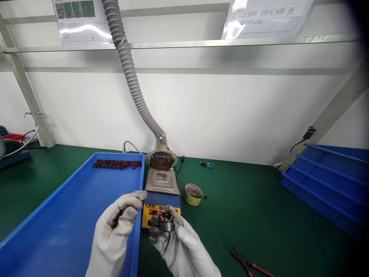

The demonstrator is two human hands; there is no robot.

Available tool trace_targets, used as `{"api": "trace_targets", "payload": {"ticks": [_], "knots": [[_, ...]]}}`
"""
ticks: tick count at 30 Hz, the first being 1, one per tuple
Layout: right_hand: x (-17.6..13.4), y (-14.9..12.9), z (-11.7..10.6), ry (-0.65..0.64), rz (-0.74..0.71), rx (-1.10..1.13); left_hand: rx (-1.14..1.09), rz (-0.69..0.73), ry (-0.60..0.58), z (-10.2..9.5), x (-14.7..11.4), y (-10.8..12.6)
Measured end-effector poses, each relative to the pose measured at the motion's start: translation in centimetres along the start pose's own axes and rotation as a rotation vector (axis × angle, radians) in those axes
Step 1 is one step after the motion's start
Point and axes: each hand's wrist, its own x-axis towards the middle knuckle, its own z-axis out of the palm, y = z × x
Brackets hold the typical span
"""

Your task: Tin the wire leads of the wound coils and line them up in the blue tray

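Small round silver metal part with a dark, copper-toned top (166, 224) was held in the white-gloved right hand (180, 234), its fingers and thumb closed around the sides, in front of the blue-and-yellow heating unit with red digits (161, 200). The white-gloved left hand (117, 225) was raised over the near right edge of the long blue plastic tray (86, 215), fingers curled toward the thumb; whether it gripped anything could not be told. Dark red, shiny small parts (117, 164) lay massed at the tray's far end. A round yellow-green tin (190, 198) stood just right of the unit.
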Motion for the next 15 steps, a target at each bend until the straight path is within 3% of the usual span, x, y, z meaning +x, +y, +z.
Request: {"api": "trace_targets", "payload": {"ticks": [3,5,7,11,15], "knots": [[-0.8,0.0,1.0,-0.007,-0.023,0.078,0.189,-0.057,-0.218,0.2,-0.2,0.2],[-0.9,0.1,1.3,-0.021,-0.025,0.102,0.284,0.034,-0.357,0.6,0.1,0.4],[-0.9,0.0,1.4,-0.027,-0.028,0.127,0.271,0.173,-0.414,0.9,0.5,0.5],[-0.8,-0.1,1.6,-0.029,0.038,0.075,0.148,0.323,-0.332,1.0,1.3,0.3],[-0.7,0.0,1.6,-0.052,0.084,0.042,0.0,0.219,-0.138,0.6,0.9,-0.2]]}}
